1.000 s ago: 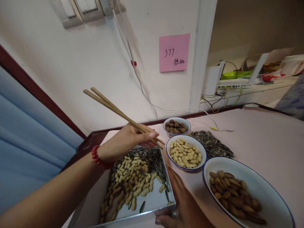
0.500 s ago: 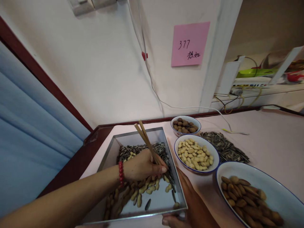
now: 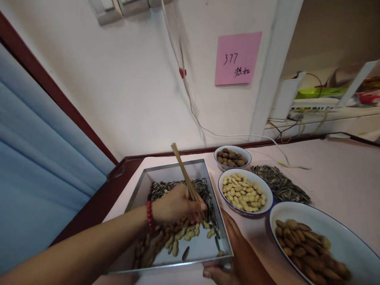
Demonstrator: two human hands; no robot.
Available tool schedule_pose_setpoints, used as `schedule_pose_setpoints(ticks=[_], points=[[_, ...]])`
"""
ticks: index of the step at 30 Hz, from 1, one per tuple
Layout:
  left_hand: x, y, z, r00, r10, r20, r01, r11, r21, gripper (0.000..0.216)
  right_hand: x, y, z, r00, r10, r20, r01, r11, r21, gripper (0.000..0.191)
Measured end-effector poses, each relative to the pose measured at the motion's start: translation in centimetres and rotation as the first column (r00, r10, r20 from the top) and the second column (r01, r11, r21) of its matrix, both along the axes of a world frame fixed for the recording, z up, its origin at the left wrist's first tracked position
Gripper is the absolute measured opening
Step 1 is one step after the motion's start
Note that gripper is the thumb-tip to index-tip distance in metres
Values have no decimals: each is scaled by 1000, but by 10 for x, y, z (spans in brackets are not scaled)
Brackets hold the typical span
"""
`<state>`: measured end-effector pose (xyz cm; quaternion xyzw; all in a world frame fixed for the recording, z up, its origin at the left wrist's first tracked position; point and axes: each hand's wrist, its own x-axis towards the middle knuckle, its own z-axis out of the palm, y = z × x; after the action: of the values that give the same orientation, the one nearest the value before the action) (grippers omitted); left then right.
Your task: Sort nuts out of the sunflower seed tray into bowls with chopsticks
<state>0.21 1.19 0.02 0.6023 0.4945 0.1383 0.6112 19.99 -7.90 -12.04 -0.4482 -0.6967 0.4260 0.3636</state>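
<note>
A square metal tray (image 3: 166,166) holds a mix of peanuts (image 3: 178,233) and striped sunflower seeds (image 3: 169,187). My left hand (image 3: 175,206), with a red bead bracelet on the wrist, is closed round a pair of wooden chopsticks (image 3: 182,170). Their tips point down into the nuts at the tray's right side, and their upper ends stick up over the tray. My right hand (image 3: 237,257) grips the tray's near right corner, fingers along the side wall and thumb at the front edge.
Right of the tray stand three blue-rimmed white bowls: brown nuts (image 3: 233,156), peanuts (image 3: 245,194), and almonds (image 3: 308,245). A loose heap of sunflower seeds (image 3: 279,184) lies on the pink tabletop. A pink note (image 3: 237,58) and a white cable (image 3: 190,107) are on the wall.
My left hand came down from above the tray's far edge into the tray, swinging the chopsticks from slanted back to nearly upright. The view shifted slightly. My right hand stayed on the tray corner.
</note>
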Motion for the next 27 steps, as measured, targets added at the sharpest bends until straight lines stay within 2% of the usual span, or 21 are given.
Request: schedule_pose_setpoints(ticks=[3,6,9,11,15,18,23,27], points=[[-8,1,27,997,72,33,-71,997,-25,42,-2,-1,-2,1000,-14,-14,14,1000,-7,120],[-7,3,58,988,102,119,-106,994,25,39,-6,-1,-6,999,-42,-4,42,999,10,129],[12,8,80,972,66,224,-95,988,119,35,-6,-1,-4,999,-33,14,32,999,12,129],[34,11,88,969,19,246,-68,979,192,37,-5,-1,1,999,-25,22,25,1000,2,127],[73,16,88,978,2,207,-60,960,274,51,-4,2,8,999,2,43,-2,1000,-4,130],[78,17,83,983,-30,183,-25,957,288,55,-5,5,10,998,14,62,-13,1000,-18,133],[40,13,85,984,-19,177,-45,936,348,35,-6,2,12,998,-12,60,15,999,-49,135],[4,8,83,994,-2,108,-28,960,277,32,-6,1,6,1000,-26,18,26,999,-22,131]])
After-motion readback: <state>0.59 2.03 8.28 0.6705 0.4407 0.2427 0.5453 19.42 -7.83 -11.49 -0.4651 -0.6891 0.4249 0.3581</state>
